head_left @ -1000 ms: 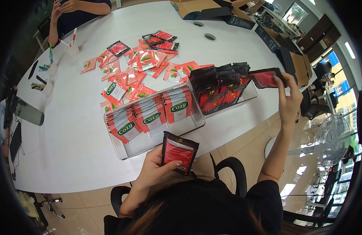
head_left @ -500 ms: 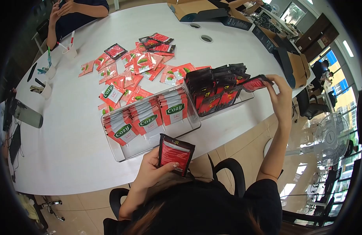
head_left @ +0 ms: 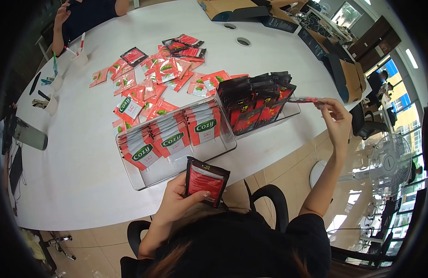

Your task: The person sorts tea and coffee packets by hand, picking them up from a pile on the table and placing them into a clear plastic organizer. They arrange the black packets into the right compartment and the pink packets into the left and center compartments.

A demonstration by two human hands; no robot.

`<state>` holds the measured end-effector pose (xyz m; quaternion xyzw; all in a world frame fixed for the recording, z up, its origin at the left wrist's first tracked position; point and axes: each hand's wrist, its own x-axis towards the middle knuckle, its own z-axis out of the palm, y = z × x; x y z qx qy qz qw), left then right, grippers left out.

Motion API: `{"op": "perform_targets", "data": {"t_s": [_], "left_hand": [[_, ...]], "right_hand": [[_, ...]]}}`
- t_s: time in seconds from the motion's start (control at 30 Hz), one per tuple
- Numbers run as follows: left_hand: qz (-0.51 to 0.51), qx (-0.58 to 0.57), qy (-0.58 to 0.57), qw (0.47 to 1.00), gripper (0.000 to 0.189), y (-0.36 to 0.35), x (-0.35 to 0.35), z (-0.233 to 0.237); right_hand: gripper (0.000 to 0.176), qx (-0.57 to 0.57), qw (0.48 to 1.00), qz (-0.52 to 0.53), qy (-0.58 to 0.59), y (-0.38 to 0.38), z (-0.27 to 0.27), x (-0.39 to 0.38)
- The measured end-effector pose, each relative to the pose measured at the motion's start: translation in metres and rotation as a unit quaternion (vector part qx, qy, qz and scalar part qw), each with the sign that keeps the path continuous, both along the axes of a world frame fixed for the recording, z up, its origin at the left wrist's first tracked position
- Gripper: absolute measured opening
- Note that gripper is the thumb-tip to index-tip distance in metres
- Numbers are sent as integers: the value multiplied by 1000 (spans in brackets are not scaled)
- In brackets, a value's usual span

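Note:
My left hand (head_left: 180,197) grips a black-and-red sachet (head_left: 207,181) low in front of me, thumb across its face. Out to the right, my right hand (head_left: 335,116) pinches another black-edged red sachet (head_left: 306,100), seen nearly edge-on beside the right end of a metal tray (head_left: 293,111). That tray is packed with upright rows of black-and-red sachets (head_left: 247,121). Left of it stands a clear-walled tray (head_left: 151,181) holding three rows of pink-and-white Cozy sachets (head_left: 173,139); bare tray floor shows at its front.
Loose pink sachets (head_left: 165,72) and several black-edged ones (head_left: 134,56) lie heaped behind the trays. Cups with pens (head_left: 79,58), a bottle (head_left: 32,134) and open cardboard boxes (head_left: 237,11) stand around the table. Another person (head_left: 91,16) sits opposite. A fan (head_left: 389,162) stands right.
My right hand has moved slightly right and down with its sachet, which has turned from showing its face to nearly edge-on. My left hand stays about in place. The person opposite has shifted their hands.

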<state>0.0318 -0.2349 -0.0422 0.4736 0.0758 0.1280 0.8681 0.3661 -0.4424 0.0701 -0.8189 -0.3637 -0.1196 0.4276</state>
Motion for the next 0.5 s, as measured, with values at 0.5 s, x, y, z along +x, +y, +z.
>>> {"op": "perform_targets", "data": {"t_s": [0.5], "left_hand": [[6, 5, 11, 1000, 40, 0, 1, 1]], "right_hand": [[22, 122, 992, -29, 3, 16, 5, 3]]}}
